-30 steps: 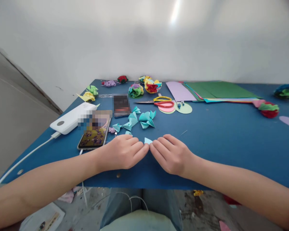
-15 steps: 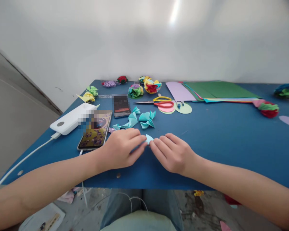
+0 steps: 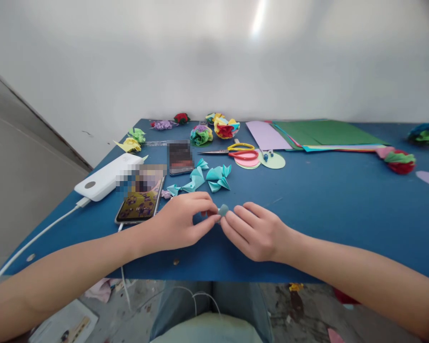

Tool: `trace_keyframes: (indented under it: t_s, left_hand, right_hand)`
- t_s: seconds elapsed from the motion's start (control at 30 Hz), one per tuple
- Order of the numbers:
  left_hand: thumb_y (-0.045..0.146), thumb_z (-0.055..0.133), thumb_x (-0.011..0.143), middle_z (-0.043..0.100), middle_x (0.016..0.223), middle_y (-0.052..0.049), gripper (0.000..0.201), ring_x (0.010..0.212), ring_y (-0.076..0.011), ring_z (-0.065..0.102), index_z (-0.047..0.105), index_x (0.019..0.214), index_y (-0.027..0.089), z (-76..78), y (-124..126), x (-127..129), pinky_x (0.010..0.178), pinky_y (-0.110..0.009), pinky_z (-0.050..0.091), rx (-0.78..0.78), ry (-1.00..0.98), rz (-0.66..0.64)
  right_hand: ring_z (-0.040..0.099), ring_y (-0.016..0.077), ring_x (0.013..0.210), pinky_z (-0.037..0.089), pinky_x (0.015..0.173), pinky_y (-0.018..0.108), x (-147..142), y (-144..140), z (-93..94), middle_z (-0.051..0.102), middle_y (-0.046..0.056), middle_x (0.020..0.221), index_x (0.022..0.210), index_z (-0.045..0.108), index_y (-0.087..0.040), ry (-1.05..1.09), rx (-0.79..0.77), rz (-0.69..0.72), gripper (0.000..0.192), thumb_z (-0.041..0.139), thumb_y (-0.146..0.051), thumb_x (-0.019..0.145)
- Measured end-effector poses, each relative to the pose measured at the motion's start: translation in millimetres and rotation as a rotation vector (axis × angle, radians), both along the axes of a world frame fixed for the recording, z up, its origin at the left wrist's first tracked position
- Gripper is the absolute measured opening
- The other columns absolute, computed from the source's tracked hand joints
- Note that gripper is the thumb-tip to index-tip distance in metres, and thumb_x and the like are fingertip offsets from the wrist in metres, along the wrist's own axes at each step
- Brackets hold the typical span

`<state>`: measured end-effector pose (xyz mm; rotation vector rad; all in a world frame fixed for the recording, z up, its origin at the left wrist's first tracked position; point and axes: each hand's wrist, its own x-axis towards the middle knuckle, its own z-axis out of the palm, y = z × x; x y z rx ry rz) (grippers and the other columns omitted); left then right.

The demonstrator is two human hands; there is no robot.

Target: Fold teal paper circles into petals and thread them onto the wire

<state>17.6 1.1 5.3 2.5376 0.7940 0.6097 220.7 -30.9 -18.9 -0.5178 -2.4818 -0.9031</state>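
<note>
The left hand (image 3: pixel 180 221) and the right hand (image 3: pixel 257 231) meet fingertip to fingertip near the front edge of the blue tabletop (image 3: pixel 343 205), and between them sits a small teal paper piece (image 3: pixel 223 209). Both hands pinch it: the left fingers curl in on it from 9 o'clock, the right fingers close on it from 3 o'clock, so the paper shows only as a small rounded bit above the fingertips. Whether it rests on the tabletop or is lifted just off it cannot be told.

At 12 o'clock from the hands, a little way off, lies a cluster of folded teal paper pieces (image 3: pixel 218 177), with a further string of them (image 3: pixel 191 183) at about 11 o'clock. At 10 o'clock, just beside the left hand, a phone (image 3: pixel 140 202) lies flat with its screen lit; a second phone (image 3: pixel 180 157) lies beyond it, and a white power bank (image 3: pixel 105 177) with a white cable (image 3: pixel 39 236) sits further out at 10 o'clock.

Further back at 12 o'clock are scissors (image 3: pixel 236 151) with red and yellow handles, touching some round paper discs (image 3: pixel 273 161). Crumpled multicoloured paper flowers (image 3: pixel 214 129) stand along the far edge. At 1 to 2 o'clock, well apart from the hands, coloured paper sheets (image 3: pixel 318 134) lie stacked flat.
</note>
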Motion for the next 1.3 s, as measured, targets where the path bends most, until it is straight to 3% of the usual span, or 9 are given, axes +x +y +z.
trace_keyframes:
  t_s: [0.1, 0.2, 0.4, 0.5, 0.6, 0.73, 0.97, 1.13, 1.3]
  left_hand:
    - [0.018, 0.048, 0.085, 0.056, 0.076, -0.001, 0.011, 0.072, -0.0101, 0.053, 0.055, 0.077, 0.015, 0.8, -2, 1, 0.067, -0.021, 0.042, -0.013, 0.043, -0.015]
    - [0.016, 0.047, 0.085, 0.054, 0.073, 0.0, 0.011, 0.069, -0.0099, 0.051, 0.054, 0.077, 0.015, 3.0, -1, 1, 0.064, -0.02, 0.04, 0.076, -0.014, 0.089]
    - [0.013, 0.054, 0.08, 0.056, 0.073, -0.003, 0.004, 0.068, -0.0122, 0.053, 0.054, 0.076, 0.013, 9.8, 8, -11, 0.064, -0.022, 0.044, 0.671, -0.255, 0.38]
    - [0.014, 0.056, 0.079, 0.061, 0.081, -0.006, 0.006, 0.076, -0.0163, 0.058, 0.057, 0.084, 0.013, 6.8, 10, -13, 0.068, -0.026, 0.046, 0.891, -0.078, 0.284]
    - [0.015, 0.054, 0.081, 0.062, 0.077, -0.006, 0.01, 0.075, -0.018, 0.059, 0.06, 0.088, 0.011, -0.1, 6, -10, 0.063, -0.029, 0.046, 0.979, 0.191, 0.084]
    - [0.014, 0.056, 0.081, 0.062, 0.075, -0.005, 0.011, 0.068, -0.0163, 0.058, 0.062, 0.088, 0.009, -3.2, -8, -6, 0.055, -0.028, 0.043, 1.119, 0.214, -0.077]
    - [0.016, 0.049, 0.085, 0.065, 0.094, -0.011, 0.019, 0.084, -0.0219, 0.061, 0.062, 0.096, 0.007, 1.1, -18, -5, 0.059, -0.031, 0.045, 1.189, 0.241, -0.084]
    - [0.015, 0.052, 0.084, 0.066, 0.084, -0.009, 0.015, 0.075, -0.0196, 0.062, 0.062, 0.091, 0.006, -1.8, -16, -3, 0.057, -0.03, 0.045, 1.131, 0.204, -0.086]
    - [0.011, 0.05, 0.085, 0.064, 0.077, -0.008, 0.014, 0.074, -0.0193, 0.061, 0.06, 0.091, 0.005, -1.9, -14, -3, 0.055, -0.029, 0.045, 1.019, 0.184, -0.085]
  right_hand:
    - [0.049, 0.012, 0.059, 0.029, 0.052, 0.029, -1, -2, 1.1, 0.058, 0.003, 0.072, 0.088, 0.058, -0.011, 0.049, -0.012, -0.002, 0.013, 0.048, -0.018, 0.087]
    - [0.042, 0.0094, 0.051, 0.027, 0.051, 0.028, 4, 1, 4.1, 0.05, -0.003, 0.058, 0.088, 0.057, -0.012, 0.084, -0.014, -0.093, 0.011, 0.052, -0.022, 0.086]
    - [0.045, 0.0082, 0.052, 0.03, 0.051, 0.024, 34, 30, 15.3, 0.054, -0.003, 0.06, 0.089, 0.056, -0.015, 0.284, 0.081, -0.297, 0.007, 0.055, -0.02, 0.084]
    - [0.044, 0.0083, 0.052, 0.029, 0.049, 0.024, 38, 33, 16.4, 0.055, -0.002, 0.063, 0.09, 0.056, -0.015, 0.384, 0.097, -0.391, 0.008, 0.053, -0.018, 0.084]
    - [0.044, 0.0098, 0.053, 0.03, 0.051, 0.025, 25, 19, 10.9, 0.053, -0.002, 0.062, 0.092, 0.056, -0.014, 0.276, -0.008, -0.29, 0.011, 0.053, -0.018, 0.083]
    - [0.044, 0.0116, 0.057, 0.03, 0.054, 0.027, 6, -3, 0.7, 0.05, -0.001, 0.063, 0.094, 0.057, -0.011, 0.126, -0.115, -0.207, 0.013, 0.054, -0.015, 0.081]
    - [0.046, 0.0125, 0.058, 0.031, 0.054, 0.028, 1, -8, 2.5, 0.052, 0.001, 0.063, 0.087, 0.059, -0.011, 0.149, -0.219, -0.164, 0.014, 0.048, -0.019, 0.084]
    - [0.046, 0.0118, 0.057, 0.031, 0.054, 0.028, -1, -7, 2.6, 0.052, 0.0, 0.061, 0.082, 0.059, -0.013, 0.163, -0.21, -0.146, 0.014, 0.05, -0.022, 0.085]
    - [0.047, 0.0107, 0.056, 0.032, 0.054, 0.027, 1, -7, -0.3, 0.056, 0.0, 0.063, 0.095, 0.059, -0.012, 0.184, -0.199, -0.132, 0.014, 0.053, -0.015, 0.083]
